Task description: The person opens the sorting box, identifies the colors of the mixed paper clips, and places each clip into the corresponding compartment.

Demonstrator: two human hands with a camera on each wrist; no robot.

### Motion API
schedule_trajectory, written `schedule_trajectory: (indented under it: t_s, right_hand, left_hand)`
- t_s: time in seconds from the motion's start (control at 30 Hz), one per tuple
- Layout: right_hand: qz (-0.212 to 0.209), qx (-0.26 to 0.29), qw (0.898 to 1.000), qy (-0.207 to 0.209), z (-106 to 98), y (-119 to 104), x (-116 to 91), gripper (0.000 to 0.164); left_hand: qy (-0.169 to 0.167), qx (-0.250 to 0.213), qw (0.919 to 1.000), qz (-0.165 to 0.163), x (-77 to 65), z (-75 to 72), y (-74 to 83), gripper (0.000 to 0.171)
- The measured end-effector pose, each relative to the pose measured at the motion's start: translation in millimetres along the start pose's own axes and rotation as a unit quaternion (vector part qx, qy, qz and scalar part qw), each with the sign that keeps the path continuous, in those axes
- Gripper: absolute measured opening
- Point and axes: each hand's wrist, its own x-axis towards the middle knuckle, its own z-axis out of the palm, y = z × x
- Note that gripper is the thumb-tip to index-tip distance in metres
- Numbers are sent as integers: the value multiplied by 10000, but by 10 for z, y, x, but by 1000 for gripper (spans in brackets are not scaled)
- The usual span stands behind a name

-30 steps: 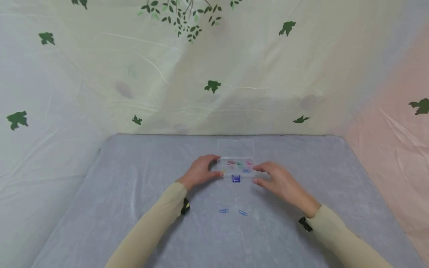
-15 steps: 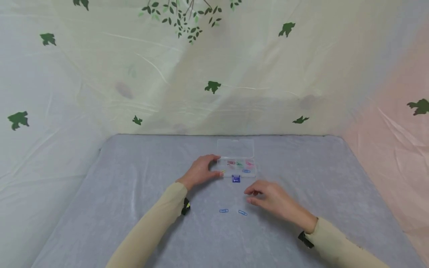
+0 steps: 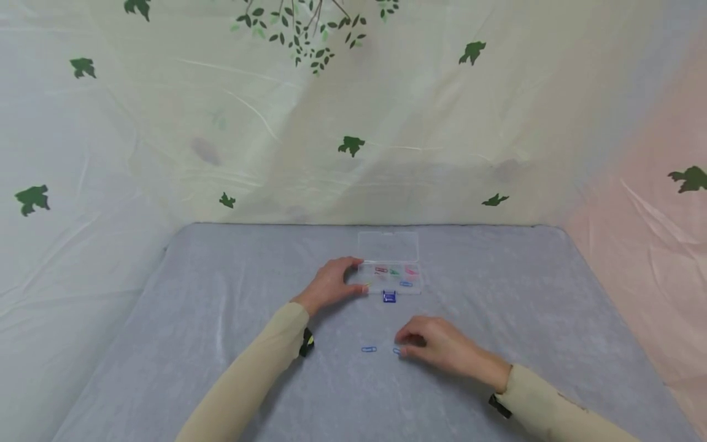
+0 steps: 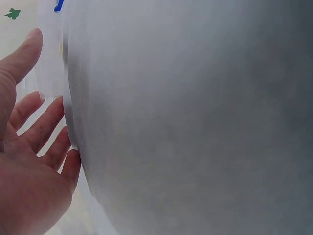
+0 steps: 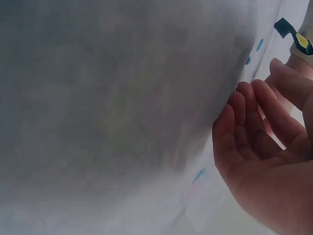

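A clear plastic box (image 3: 375,290) with compartments lies on the table, its transparent lid (image 3: 388,246) swung back. My left hand (image 3: 331,281) holds the box's left end, thumb at the front edge and fingers at the back. Inside are red paper clips (image 3: 381,270), green clips (image 3: 394,272), pink clips (image 3: 411,271), a blue paper clip (image 3: 405,284) and something yellow by the left thumb. My right hand (image 3: 442,345) is over the right loose blue paper clip (image 3: 396,351), partly hiding it; thumb and fingers are apart. Left of that lies another blue paper clip (image 3: 369,349).
A blue latch (image 3: 389,297) hangs from the box's front edge. Grey cloth covers the table (image 3: 221,368). Behind it hangs a pale curtain (image 3: 420,110) with green leaf and bird prints.
My right hand has left the box's right end and come toward me, down to the right loose blue paper clip. The left hand has stayed at the box.
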Motion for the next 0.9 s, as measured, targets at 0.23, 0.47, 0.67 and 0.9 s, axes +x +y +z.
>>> schedule_trajectory:
  t_s: [0.23, 0.47, 0.67, 0.9]
  right_hand:
    - [-65, -59, 9998, -154, 37, -5, 27, 14]
    - [-85, -231, 9996, -168, 83, 18, 44, 10]
    - [-86, -371, 9991, -176, 104, 12, 52, 11]
    - [-94, -440, 9989, -155, 119, 0, 59, 14]
  left_hand:
    - [15, -4, 10000, 53, 2, 7, -12, 70]
    - [-2, -13, 10000, 76, -10, -3, 0, 70]
    - [36, -42, 9999, 110, -14, -7, 10, 70]
    - [52, 19, 9999, 99, -11, -1, 6, 69]
